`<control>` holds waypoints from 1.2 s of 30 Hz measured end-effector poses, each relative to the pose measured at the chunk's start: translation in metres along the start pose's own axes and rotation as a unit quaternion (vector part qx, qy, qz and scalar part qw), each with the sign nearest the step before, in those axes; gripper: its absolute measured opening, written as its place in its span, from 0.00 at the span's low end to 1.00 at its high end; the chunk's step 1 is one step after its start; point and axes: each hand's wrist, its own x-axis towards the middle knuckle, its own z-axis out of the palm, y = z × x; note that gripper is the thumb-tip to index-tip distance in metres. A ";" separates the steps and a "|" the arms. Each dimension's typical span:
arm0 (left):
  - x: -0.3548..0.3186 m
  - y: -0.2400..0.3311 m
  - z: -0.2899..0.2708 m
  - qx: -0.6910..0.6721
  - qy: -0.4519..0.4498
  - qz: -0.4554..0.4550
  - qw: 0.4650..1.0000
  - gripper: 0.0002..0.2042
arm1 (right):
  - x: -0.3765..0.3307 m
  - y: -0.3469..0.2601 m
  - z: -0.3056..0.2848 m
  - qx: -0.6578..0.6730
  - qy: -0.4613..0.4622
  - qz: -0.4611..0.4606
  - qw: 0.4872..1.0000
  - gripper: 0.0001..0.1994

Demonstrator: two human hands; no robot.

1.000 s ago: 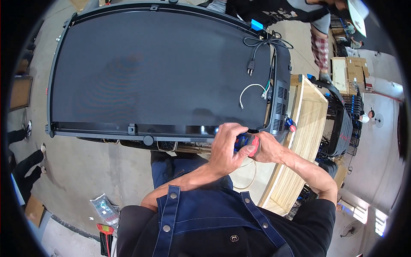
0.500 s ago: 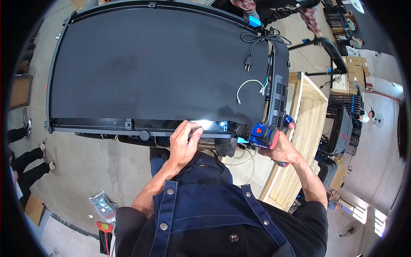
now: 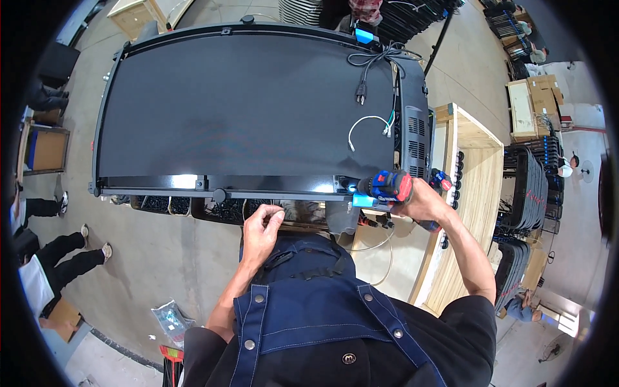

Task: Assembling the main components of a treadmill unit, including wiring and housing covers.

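A black treadmill [image 3: 245, 103] lies across the top of the view, its wide belt facing up. My right hand [image 3: 422, 201] grips a blue and red cordless drill [image 3: 389, 186], its nose pointing left at the near side rail [image 3: 284, 195], close to the rail's right end. A bright spot of light shows by the drill's tip. The bit's exact contact is too small to tell. Just on my side of that rail, my left hand [image 3: 260, 233] hovers with fingers curled and thumb against the index finger. Whatever it may pinch is hidden.
A power cord [image 3: 362, 90] and a white-ended wire [image 3: 367, 118] lie on the belt's right end. Beneath the near rail stand bins of small dark parts [image 3: 222, 209]. A wooden crate [image 3: 474, 187] stands to the right, with another drill [image 3: 440, 178] beside it. People [image 3: 64, 251] are at the left.
My left hand has come off the near rail and drawn back toward me. The drill remains at the rail's right end in my right hand. The whole view has shifted slightly.
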 end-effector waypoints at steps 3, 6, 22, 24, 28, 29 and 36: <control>-0.004 -0.001 0.003 0.006 -0.007 0.000 1.000 0.09 | 0.005 -0.008 -0.008 0.078 -0.053 0.070 0.993 0.22; -0.006 -0.004 0.009 -0.027 -0.007 -0.010 1.000 0.08 | 0.006 0.009 -0.009 0.109 -0.069 0.058 0.990 0.18; 0.010 0.040 0.075 -0.356 -0.254 -0.205 0.876 0.21 | -0.051 -0.018 -0.018 0.160 -0.025 0.033 0.986 0.20; 0.018 0.050 0.080 -0.400 -0.268 -0.226 0.847 0.21 | -0.054 -0.026 -0.012 0.185 -0.014 0.009 0.983 0.21; 0.015 0.042 0.078 -0.484 -0.277 -0.224 0.799 0.22 | -0.058 -0.030 0.000 0.214 -0.007 -0.027 0.976 0.30; 0.010 0.036 0.072 -0.501 -0.272 -0.194 0.798 0.22 | -0.058 -0.038 0.004 0.197 0.018 -0.046 0.979 0.31; -0.004 0.006 0.092 -0.547 -0.246 -0.166 0.782 0.13 | -0.072 0.015 0.069 0.308 0.068 -0.059 0.947 0.21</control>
